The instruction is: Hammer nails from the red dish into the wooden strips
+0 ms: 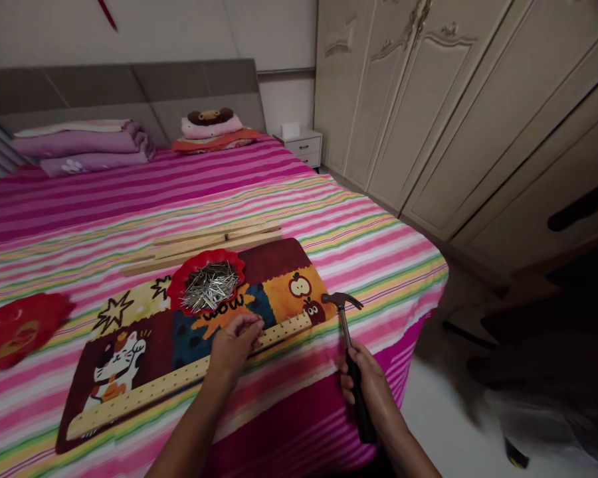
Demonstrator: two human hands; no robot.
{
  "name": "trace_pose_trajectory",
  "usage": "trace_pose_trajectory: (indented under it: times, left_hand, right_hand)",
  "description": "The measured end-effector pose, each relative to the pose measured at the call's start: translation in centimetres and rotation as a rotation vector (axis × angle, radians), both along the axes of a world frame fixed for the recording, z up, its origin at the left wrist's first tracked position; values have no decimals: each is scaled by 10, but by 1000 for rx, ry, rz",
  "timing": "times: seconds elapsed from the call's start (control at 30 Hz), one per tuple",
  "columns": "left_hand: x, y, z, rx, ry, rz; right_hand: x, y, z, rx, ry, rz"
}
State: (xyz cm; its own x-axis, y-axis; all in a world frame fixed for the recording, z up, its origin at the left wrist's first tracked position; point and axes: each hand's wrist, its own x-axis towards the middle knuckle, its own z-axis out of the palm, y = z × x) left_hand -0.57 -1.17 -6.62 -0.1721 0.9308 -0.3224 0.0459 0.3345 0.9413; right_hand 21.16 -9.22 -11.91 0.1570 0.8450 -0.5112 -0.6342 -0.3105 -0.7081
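Observation:
My right hand (366, 382) is wrapped round the black handle of a claw hammer (351, 352), whose metal head is raised off the right end of the patterned mat (194, 358). A long pale wooden strip (149, 396), dotted with rows of small dark marks, lies along the mat's near edge. Several nails (292, 320) stand up from the strip's right part. Over the strip, my left hand (236, 342) is closed with thumb and fingertips pinched together; anything between them is too small to make out. Beyond it, a red scalloped dish (179, 282) holds a heap of loose nails (212, 285).
More wooden strips (214, 242) lie behind the dish. At the left is another red dish (20, 332). The striped bed (398, 279) drops off at the right, beside a floor strip and wardrobe (403, 99). Folded purple bedding (90, 143) rests by the headboard.

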Motion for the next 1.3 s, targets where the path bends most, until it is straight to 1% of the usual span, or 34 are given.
trace_pose_trajectory:
  times: [0.13, 0.23, 0.37, 0.53, 0.63, 0.83, 0.97, 1.07, 1.1, 1.17, 1.3]
  left_hand:
    - [7, -4, -11, -2, 92, -57]
    - [9, -6, -16, 17, 159, -59]
    - [9, -6, -19, 26, 192, -57]
    - [8, -7, -22, 48, 248, -86]
    - [8, -8, -24, 99, 306, -115]
    - [9, -8, -20, 312, 566, -196]
    - [8, -8, -20, 347, 603, -212]
    - [8, -8, -22, 362, 608, -220]
    - [7, -9, -23, 364, 609, -222]
    - [7, -9, -23, 368, 608, -221]
    - [7, -10, -23, 371, 599, -221]
  right_hand:
    - [0, 0, 0, 8, 0, 6]
    - [1, 1, -1, 10, 2, 10]
    - [1, 1, -3, 3, 2, 13]
    - [1, 1, -2, 10, 2, 14]
    - [0, 0, -1, 13, -5, 13]
    - [0, 0, 0, 19, -42, 17]
    - [-4, -2, 3, 28, -107, 17]
    - [-8, -9, 10, 31, -172, 28]
    - [-9, -11, 15, 36, -209, 55]
    - [-11, -17, 26, 85, -321, 163]
    - [-10, -22, 56, 322, -639, 457]
